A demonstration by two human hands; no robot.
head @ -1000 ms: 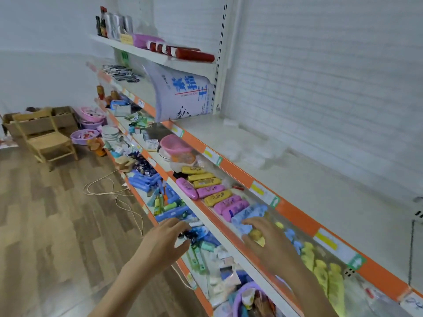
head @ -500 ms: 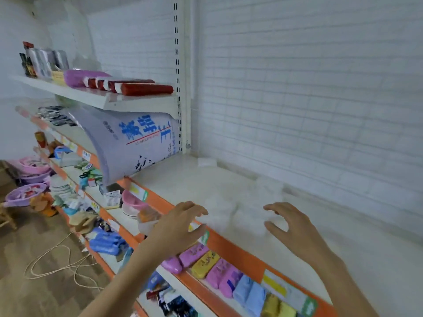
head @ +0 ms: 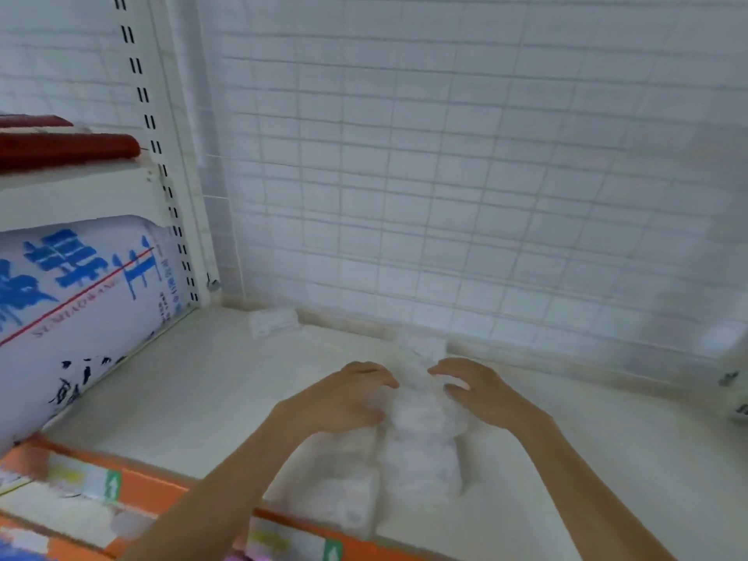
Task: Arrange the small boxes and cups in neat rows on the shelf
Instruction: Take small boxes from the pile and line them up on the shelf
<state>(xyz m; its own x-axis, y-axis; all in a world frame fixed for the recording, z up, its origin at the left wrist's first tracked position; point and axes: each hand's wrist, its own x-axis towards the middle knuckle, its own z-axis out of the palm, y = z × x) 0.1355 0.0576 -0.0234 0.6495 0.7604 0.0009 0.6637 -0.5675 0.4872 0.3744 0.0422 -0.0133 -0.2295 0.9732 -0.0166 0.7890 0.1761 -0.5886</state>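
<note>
**Both hands closing on a pale cluster, mid-shelf**

Left hand point(head: 344, 398) and right hand point(head: 481, 392) flank a blurred white cluster point(head: 421, 410), fingers curled inward at either side of it. Fingertips look to be touching the cluster's upper part, but motion blur hides whether either hand has it gripped or is only cupping it; cannot tell.

Cluster sits on the shelf point(head: 194, 398), about midway between the orange front rail point(head: 154, 485) and the wire back panel point(head: 445, 196). It reads as several small white items, boxes or cups, bunched front to back; single pieces cannot be made out. One small white box point(head: 273, 321) lies apart at the back edge, near the upright. A large white sack point(head: 81, 301) with blue print leans at the far left.

Step, as judged: gathering the loose pieces together before lining them up.

Next move likely calls for even pressure from both sides to square the bunch, then sliding it straight. Light items may tip or scatter if squeezed unevenly.
</note>
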